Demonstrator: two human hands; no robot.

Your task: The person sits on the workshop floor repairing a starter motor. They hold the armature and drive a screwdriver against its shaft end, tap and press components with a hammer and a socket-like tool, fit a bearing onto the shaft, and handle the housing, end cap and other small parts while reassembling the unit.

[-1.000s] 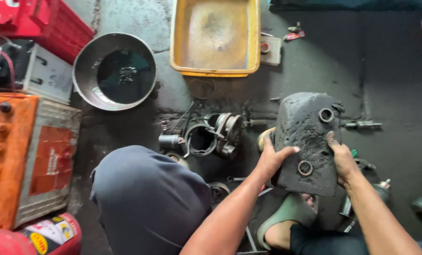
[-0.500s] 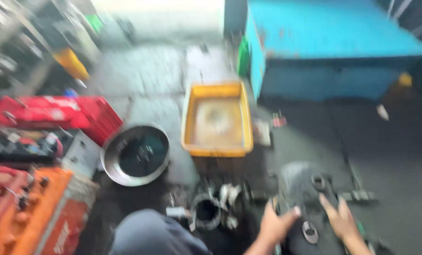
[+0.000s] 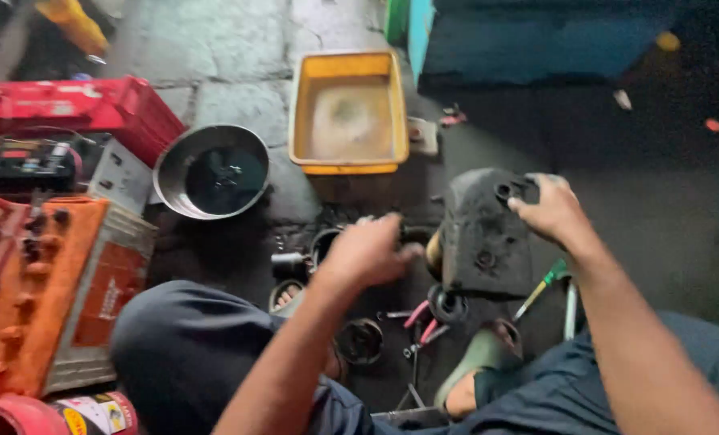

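A dark, greasy engine cover (image 3: pixel 482 232) stands tilted on the floor in front of me. My right hand (image 3: pixel 551 211) grips its upper right edge, near a round hole. My left hand (image 3: pixel 366 254) hovers off the cover to its left, fingers loosely curled with nothing in them, above a cluster of dark round metal parts (image 3: pixel 311 258). A black ring-shaped part (image 3: pixel 446 304) lies just below the cover, and another round part (image 3: pixel 360 341) sits near my knee.
A yellow tub (image 3: pixel 348 113) of murky liquid sits ahead, a metal bowl (image 3: pixel 211 171) of dark oil to its left. Orange battery cases (image 3: pixel 53 290) and a red crate (image 3: pixel 78 109) line the left. A blue box (image 3: pixel 528 40) stands behind. Hand tools (image 3: pixel 541 286) lie by my sandalled foot (image 3: pixel 476 366).
My left hand has let go of the cover and moved left toward the round parts. The right hand has shifted up to the cover's top edge. The camera swung up and back down.
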